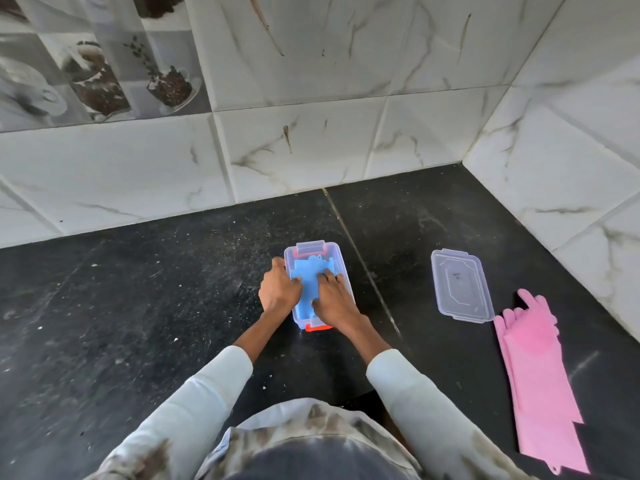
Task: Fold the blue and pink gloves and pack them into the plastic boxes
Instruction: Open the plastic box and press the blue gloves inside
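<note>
Black stone: the counter (138, 306) is dark, speckled with pale crumbs and dust, and runs from the left edge to the corner on the right; a thin seam crosses it just right of the box.
Wall behind: grey-veined white tiles (311, 98), with a printed panel of cups and coffee beans (86, 64) at upper left.
Left hand (278, 289): it lies over the left rim of the plastic box (313, 249), thumb along the outside wall, fingers bent down onto the left edge of the blue glove (311, 282). Whether they pinch the glove or only press it cannot be told.
Plastic box: clear, uncovered, with orange clips at its far and near ends; it stands on the counter in the middle of the view.
Blue glove: folded, lying inside the box, its finger end toward the far wall.
Right hand (332, 297): palm down, fingers straight and spread, pressing flat on the right half of the blue glove inside the box.
Sleeves: both forearms wear pale long sleeves (415, 393).
Lid (460, 285): clear, lying flat on the counter well right of the box, apart from it.
Pink gloves (540, 375): laid out flat, one on the other, just right of the lid, fingers toward the wall, cuffs toward the near edge.
</note>
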